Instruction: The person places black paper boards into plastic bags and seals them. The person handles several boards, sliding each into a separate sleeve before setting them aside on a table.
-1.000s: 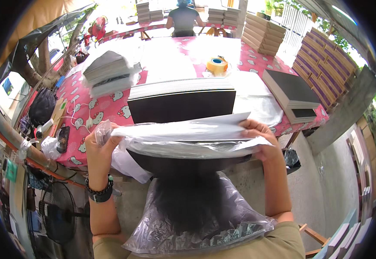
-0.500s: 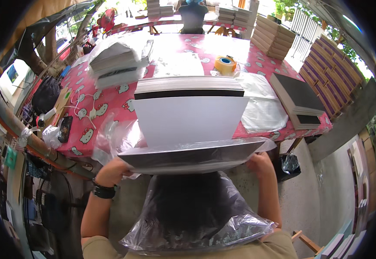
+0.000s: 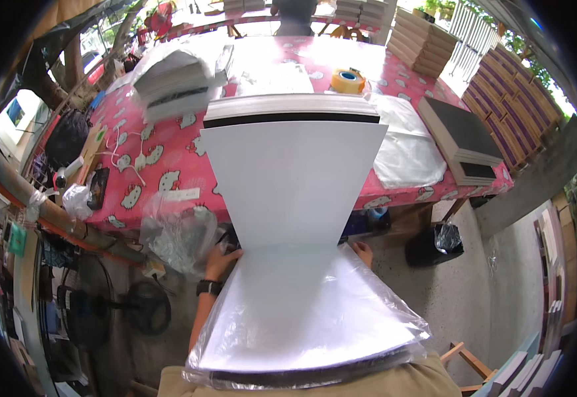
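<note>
The plastic-covered white sheet [image 3: 301,311] now lies before the khaki shirt [image 3: 434,380], where I saw black moments ago, so I judge it laid down. My left hand [image 3: 222,262] and right hand [image 3: 362,253] flank its far edges; whether they grip, I cannot tell.

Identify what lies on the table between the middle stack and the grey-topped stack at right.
Flat, whitish plastic lies between the middle stack and the grey-topped stack, as the head view shows.
</note>
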